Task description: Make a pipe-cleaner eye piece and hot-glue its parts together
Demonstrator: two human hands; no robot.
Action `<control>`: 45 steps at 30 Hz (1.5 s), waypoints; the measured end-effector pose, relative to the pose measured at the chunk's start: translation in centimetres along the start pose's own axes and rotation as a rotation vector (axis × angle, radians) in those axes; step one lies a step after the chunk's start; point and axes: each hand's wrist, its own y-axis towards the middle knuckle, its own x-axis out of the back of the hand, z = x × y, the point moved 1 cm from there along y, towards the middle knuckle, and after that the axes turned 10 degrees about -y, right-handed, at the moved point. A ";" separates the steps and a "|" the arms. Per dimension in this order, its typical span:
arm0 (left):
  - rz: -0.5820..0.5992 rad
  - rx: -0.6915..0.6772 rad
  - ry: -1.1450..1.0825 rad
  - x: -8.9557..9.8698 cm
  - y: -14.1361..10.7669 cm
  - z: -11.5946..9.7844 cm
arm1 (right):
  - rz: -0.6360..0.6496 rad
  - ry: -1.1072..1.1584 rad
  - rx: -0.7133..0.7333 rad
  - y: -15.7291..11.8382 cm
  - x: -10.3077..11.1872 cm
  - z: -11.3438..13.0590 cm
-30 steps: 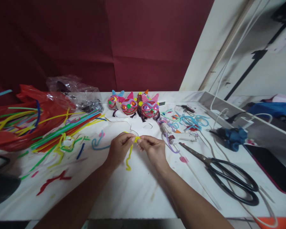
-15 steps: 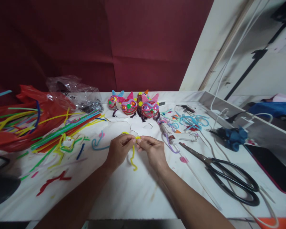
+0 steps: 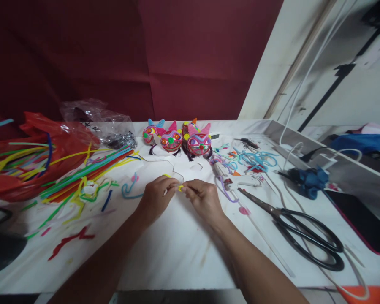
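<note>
At the middle of the table, my left hand (image 3: pixel 158 196) and my right hand (image 3: pixel 204 198) meet fingertip to fingertip. Both pinch a small piece of yellow pipe cleaner (image 3: pixel 180 188) between them. A bit of yellow also shows above the knuckles of my left hand. Behind my hands lies white paper with a cut edge. Several decorated balls with faces and pointed ears, one of them pink-eared (image 3: pixel 199 143), stand at the back. A blue pipe cleaner (image 3: pixel 131 195) lies just left of my left hand.
Pipe cleaners (image 3: pixel 88 173) and a red bag (image 3: pixel 63 137) lie left. Large black scissors (image 3: pixel 291 228), a glue gun (image 3: pixel 240 181) with a glue stick, blue scraps (image 3: pixel 256 160), a phone (image 3: pixel 357 221) and cables are right. A dark object (image 3: pixel 3 249) stands at the left edge.
The yellow strand that hung below my fingers no longer shows there. My fingertips have moved slightly down, and a small yellow piece now shows between them.
</note>
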 end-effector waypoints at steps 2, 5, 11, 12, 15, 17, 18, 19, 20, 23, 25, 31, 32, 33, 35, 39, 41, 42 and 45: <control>0.012 -0.007 0.006 0.1 0.0 0.1 | -0.005 0.020 -0.018 0.0 0.0 0.0; 0.021 -0.015 0.011 0.0 0.0 0.0 | -0.006 0.069 -0.073 0.0 -0.1 0.1; -0.050 0.104 -0.031 -0.3 -0.1 -0.5 | -0.040 0.295 -0.272 -0.2 -0.6 0.2; -0.070 0.139 -0.053 -0.5 -0.1 -0.6 | -0.052 0.331 -0.300 -0.2 -0.7 0.3; -0.135 0.251 -0.124 -0.9 -0.1 -0.6 | -0.082 0.411 -0.355 -0.2 -0.9 0.4; -0.155 0.294 -0.162 -1.1 -0.1 -0.5 | -0.090 0.433 -0.375 -0.2 -1.0 0.4; -0.150 0.297 -0.176 -1.1 -0.1 -0.4 | -0.091 0.433 -0.377 -0.1 -0.9 0.4; -0.136 0.287 -0.182 -1.1 -0.1 -0.4 | -0.091 0.428 -0.373 -0.1 -0.9 0.4; -0.119 0.263 -0.179 -1.1 -0.1 -0.4 | -0.091 0.419 -0.364 -0.1 -0.9 0.3; -0.079 0.159 -0.117 -0.8 -0.1 -0.6 | -0.088 0.384 -0.321 -0.2 -0.8 0.1; -0.078 0.131 -0.077 -0.7 -0.1 -0.7 | -0.089 0.365 -0.304 -0.2 -0.8 0.1; -0.168 0.248 -0.147 -1.2 -0.2 -0.6 | -0.107 0.378 -0.317 -0.2 -1.0 0.4; -0.183 0.272 -0.179 -1.3 -0.3 -0.5 | -0.105 0.393 -0.334 -0.2 -1.0 0.4; -0.196 0.297 -0.212 -1.5 -0.3 -0.5 | -0.103 0.411 -0.355 -0.2 -1.1 0.5; -0.203 0.342 -0.283 -1.6 -0.3 -0.4 | -0.103 0.451 -0.396 -0.1 -1.1 0.4; -0.170 0.419 -0.428 -1.6 -0.2 -0.4 | -0.112 0.540 -0.460 0.1 -1.1 0.3; -0.169 0.458 -0.483 -1.6 -0.1 -0.6 | -0.113 0.572 -0.472 0.1 -1.0 0.3; -0.171 0.475 -0.498 -1.6 0.0 -0.6 | -0.113 0.584 -0.475 0.1 -1.0 0.3; -0.179 0.512 -0.506 -1.6 0.0 -0.8 | -0.116 0.619 -0.485 0.0 -1.1 0.3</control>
